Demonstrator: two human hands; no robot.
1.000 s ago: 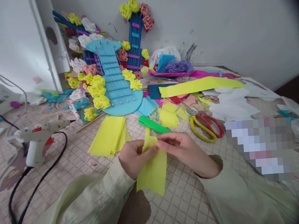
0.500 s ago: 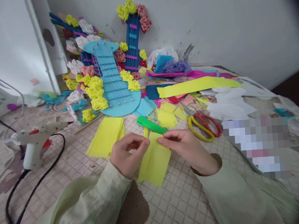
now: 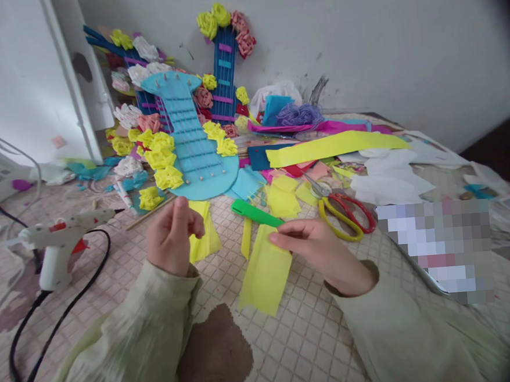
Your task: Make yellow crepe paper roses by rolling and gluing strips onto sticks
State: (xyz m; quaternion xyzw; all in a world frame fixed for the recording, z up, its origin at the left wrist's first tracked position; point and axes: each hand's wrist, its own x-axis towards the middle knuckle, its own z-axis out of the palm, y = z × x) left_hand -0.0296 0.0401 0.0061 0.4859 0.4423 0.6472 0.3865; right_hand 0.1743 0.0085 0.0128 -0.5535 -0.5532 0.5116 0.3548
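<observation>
My right hand (image 3: pixel 313 242) pinches the upper right corner of a yellow crepe paper rectangle (image 3: pixel 263 275) between thumb and fingers; the sheet hangs down over the table. My left hand (image 3: pixel 171 237) is raised apart from it, fingers curled and thumb pointing up, with nothing visible in its grip. Behind that hand, partly covered, lies a stack of yellow crepe paper (image 3: pixel 206 238). A green knife-like tool (image 3: pixel 254 212) rests just beyond the held sheet, beside a narrow yellow strip (image 3: pixel 246 238). Scissors (image 3: pixel 341 214) with yellow and red handles lie past my right hand.
At left lies a white glue gun (image 3: pixel 58 245) with a black cable. A light-blue paper instrument (image 3: pixel 194 143) with yellow flowers leans at the back, before dark-blue ones (image 3: pixel 224 71). A long yellow strip (image 3: pixel 339 146) and white paper (image 3: pixel 391 175) lie at the back right.
My left hand has let go of the yellow sheet and moved left, in front of the paper stack. My right hand keeps its pinch in nearly the same place.
</observation>
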